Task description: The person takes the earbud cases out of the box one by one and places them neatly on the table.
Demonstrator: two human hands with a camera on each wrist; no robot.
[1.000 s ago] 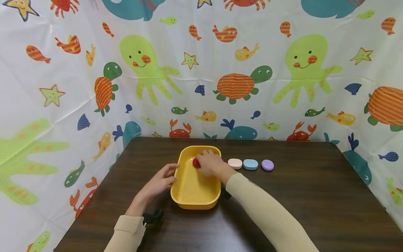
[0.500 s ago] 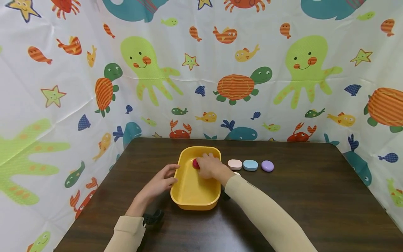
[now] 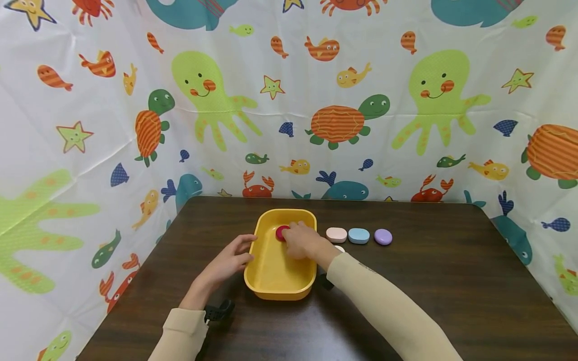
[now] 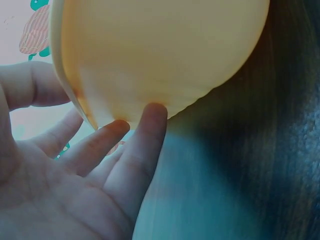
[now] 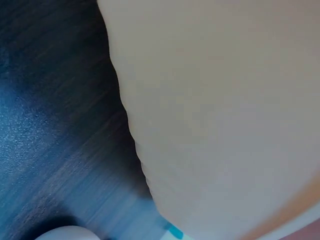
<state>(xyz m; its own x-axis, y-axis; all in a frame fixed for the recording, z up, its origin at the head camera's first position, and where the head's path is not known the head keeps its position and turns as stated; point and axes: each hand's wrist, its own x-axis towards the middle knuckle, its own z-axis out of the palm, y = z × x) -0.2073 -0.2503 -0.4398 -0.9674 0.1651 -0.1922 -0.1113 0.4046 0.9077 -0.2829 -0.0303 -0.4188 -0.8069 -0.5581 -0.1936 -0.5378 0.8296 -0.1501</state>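
Note:
On the table stands a yellow plastic basin (image 3: 275,281). My left hand (image 3: 231,260) is at its left side, fingers loosely spread. In the left wrist view several fingertips (image 4: 157,111) touch the outer wall of the basin. My right hand (image 3: 301,241) reaches over the right rim into the basin. Its fingertips lie at the right edge of a red round piece (image 3: 282,232) on the basin floor. The back of the hand hides most of its fingers, so I cannot tell whether they grip anything. The right wrist view shows only the basin's outer wall (image 5: 210,110).
Right of the basin, a pale pink oblong piece (image 3: 336,235), a light blue one (image 3: 358,236) and a purple rounded one (image 3: 383,237) lie in a row. A white piece (image 3: 340,248) peeks out beside the right wrist. Behind the table (image 3: 429,281) hangs a sea-animal curtain (image 3: 289,75).
My right hand has shifted slightly toward me and away from the red piece, so more of it shows. The white piece has come into sight. The left hand has stayed put.

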